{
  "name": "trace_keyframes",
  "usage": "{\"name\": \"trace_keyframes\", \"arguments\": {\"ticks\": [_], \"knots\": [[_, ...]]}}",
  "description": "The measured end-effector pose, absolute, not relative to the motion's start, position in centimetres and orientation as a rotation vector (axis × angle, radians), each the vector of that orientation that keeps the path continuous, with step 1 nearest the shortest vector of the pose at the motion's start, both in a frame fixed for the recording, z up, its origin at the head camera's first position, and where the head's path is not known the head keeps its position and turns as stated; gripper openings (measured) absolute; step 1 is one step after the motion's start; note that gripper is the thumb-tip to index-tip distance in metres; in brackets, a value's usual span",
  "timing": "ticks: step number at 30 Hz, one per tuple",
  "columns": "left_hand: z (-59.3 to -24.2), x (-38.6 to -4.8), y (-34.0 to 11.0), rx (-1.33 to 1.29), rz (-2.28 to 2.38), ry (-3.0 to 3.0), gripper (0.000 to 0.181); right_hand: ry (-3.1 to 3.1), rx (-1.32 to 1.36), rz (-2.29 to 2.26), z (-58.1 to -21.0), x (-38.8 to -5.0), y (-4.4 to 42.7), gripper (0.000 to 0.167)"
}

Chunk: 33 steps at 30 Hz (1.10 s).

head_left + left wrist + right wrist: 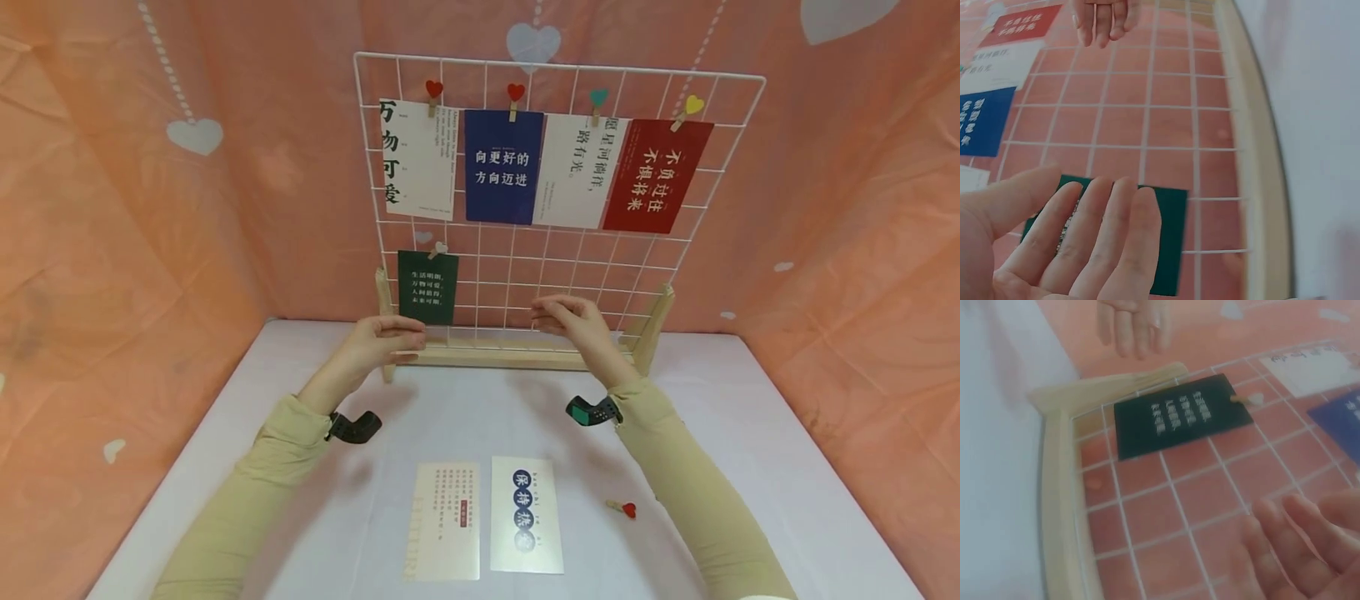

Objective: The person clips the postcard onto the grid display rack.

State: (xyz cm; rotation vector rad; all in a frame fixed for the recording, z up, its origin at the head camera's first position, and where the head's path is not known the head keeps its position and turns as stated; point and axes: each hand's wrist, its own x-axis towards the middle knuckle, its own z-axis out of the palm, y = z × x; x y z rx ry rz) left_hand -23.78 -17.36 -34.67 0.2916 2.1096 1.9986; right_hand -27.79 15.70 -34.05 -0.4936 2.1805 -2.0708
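My left hand (378, 346) hovers in front of the lower left of a white wire grid rack (510, 287), holding nothing, its fingers nearly straight in the left wrist view. Just behind its fingertips hangs a dark green card (427, 287) with white lettering, held to the grid by a clothespin (437, 249) with a pale heart. Empty too, my right hand (573, 321) is in front of the grid's lower right, fingers slightly bent. Along the upper grid hang a white card (423, 158), a blue card (501, 167), another white card (576, 179) and a red card (660, 177), each under a heart clothespin.
On the white table (465, 417) lie a cream card (444, 521) with red print and a silvery card (527, 517) side by side. A red heart clothespin (622, 508) lies to their right. The rack's wooden base (495, 358) stands at the back before a pink curtain.
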Motion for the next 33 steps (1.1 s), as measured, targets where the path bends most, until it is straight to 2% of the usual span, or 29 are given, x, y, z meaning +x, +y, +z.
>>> {"name": "trace_keyframes", "arguments": {"ticks": [16,26,33], "knots": [[-40.0,-22.6,-17.5,0.262,1.841,2.067,0.040,2.292,-0.450,-1.873,-37.7,-24.6,23.6,0.042],[-41.8,-21.2,-17.8,0.300,1.707,2.034,0.043,2.319,-0.401,-1.862,-39.6,-21.9,28.1,0.041],[-42.8,-20.0,-17.8,0.284,1.656,2.051,0.037,2.352,-0.388,-1.773,-40.5,-19.7,31.2,0.045]]}}
